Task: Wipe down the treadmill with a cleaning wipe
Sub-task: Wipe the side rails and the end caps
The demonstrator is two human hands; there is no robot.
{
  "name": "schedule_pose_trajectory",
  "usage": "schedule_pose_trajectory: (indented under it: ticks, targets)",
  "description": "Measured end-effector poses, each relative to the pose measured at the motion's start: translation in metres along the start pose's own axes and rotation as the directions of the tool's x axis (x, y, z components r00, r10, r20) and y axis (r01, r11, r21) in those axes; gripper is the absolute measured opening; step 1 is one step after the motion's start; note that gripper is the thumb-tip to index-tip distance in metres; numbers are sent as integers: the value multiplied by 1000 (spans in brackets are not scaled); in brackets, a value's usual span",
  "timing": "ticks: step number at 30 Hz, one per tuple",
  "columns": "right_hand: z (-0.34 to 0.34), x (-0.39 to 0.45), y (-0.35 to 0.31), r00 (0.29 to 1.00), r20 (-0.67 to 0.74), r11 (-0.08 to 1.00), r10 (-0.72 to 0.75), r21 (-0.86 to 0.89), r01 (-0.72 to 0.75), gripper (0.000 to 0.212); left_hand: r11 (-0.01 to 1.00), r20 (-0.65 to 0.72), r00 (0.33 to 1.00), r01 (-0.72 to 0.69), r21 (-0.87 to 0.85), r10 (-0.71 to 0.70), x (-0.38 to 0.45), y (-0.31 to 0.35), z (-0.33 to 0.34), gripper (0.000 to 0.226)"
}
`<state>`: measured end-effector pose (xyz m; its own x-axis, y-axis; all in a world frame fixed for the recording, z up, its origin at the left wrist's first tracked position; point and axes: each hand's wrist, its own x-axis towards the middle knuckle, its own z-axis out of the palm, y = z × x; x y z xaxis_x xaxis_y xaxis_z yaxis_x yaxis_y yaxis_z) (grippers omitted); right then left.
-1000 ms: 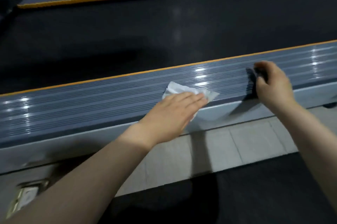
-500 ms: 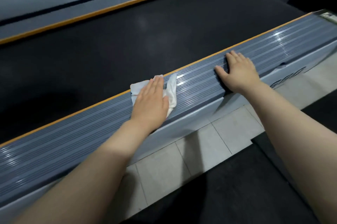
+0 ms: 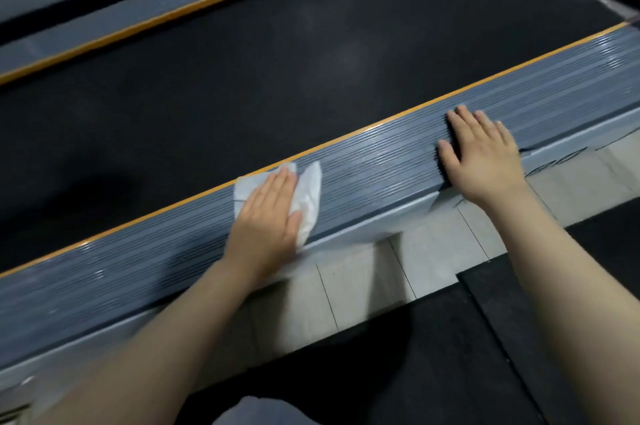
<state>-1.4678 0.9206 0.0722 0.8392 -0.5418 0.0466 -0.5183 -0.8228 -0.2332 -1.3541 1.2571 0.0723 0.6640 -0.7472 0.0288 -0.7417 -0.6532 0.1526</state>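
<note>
Treadmill side rail (image 3: pixel 381 161), grey and ribbed, is shown running diagonally from lower left to upper right, bordered on its far edge by an orange strip (image 3: pixel 346 137). Beyond the strip the black running belt (image 3: pixel 277 71) is seen, and past it a 2nd grey rail (image 3: pixel 138 5) with its own orange edge. A white cleaning wipe (image 3: pixel 310 196) is spread flat on the ribbed rail surface, near the middle of the view. The wipe is pressed down by the left hand (image 3: pixel 265 220), whose fingers are held straight and together on top of it; nothing is gripped, and the wipe's right part and upper left corner are left uncovered. The right hand (image 3: pixel 481 154) is laid flat on the bare rail further to the right, well apart from the wipe, fingers extended and slightly spread, with nothing held. Pale floor tiles (image 3: pixel 426 251) and a dark floor mat (image 3: pixel 415 355) are visible on the near side of the rail.
</note>
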Motion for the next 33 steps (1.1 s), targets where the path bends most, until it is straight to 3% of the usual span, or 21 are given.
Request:
schedule_pose_trajectory:
  ticks: [4,6,9,11,15,18,22,26,28,30,33]
  targets:
    - [0,2,-7,995,-10,994,103,32,-102,63,1000,65,998,0,-8,0,-16,-32,-17,61]
    - [2,5,-11,990,-21,990,141,34,-140,60,990,104,985,-138,-1,137,-16,-40,-22,61]
    - [4,8,-14,977,-39,978,208,42,-207,58,895,166,884,-445,16,437,-4,-44,-25,63]
    - [7,9,-15,975,-52,977,214,17,-214,57,850,159,842,-526,22,516,18,-32,-20,63]
    - [4,11,-17,975,2,975,223,-12,-223,56,879,138,869,-475,-40,476,80,35,1,66]
    - [-4,15,-19,963,123,971,240,-41,-236,57,906,134,899,-422,15,416,107,69,8,72]
    - [-12,23,-20,929,264,964,258,-129,-231,59,890,157,881,-456,24,447,113,73,15,71]
    - [-21,24,-17,934,288,977,211,-91,-192,58,885,144,876,-466,14,460,114,73,15,69]
    - [-28,21,-7,948,282,986,151,25,-165,55,895,134,886,-446,-11,443,113,76,17,69]
    - [-34,21,11,941,311,932,131,286,-224,51,918,132,909,-396,-19,395,117,85,19,70]
    - [-55,24,41,931,342,622,132,702,-346,40,937,107,931,-349,-20,349,138,123,26,74]
